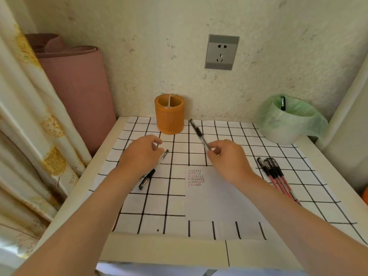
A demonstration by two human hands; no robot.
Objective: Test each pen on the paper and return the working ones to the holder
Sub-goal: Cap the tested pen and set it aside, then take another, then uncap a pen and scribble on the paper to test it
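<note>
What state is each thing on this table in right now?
Orange cylindrical pen holder: upright, no pens showing.
Black pen: pinched by right hand.
Second black pen: lying under left hand.
Red pens: capped, lying together.
White paper sheet: scribbled on.
Green-bagged bin: holds one pen.

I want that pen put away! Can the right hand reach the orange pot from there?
Probably yes. The right hand, gripping a black pen, is just in front and right of the orange holder, whose top is open. Nothing stands between them; the left hand is off to the side.
</note>
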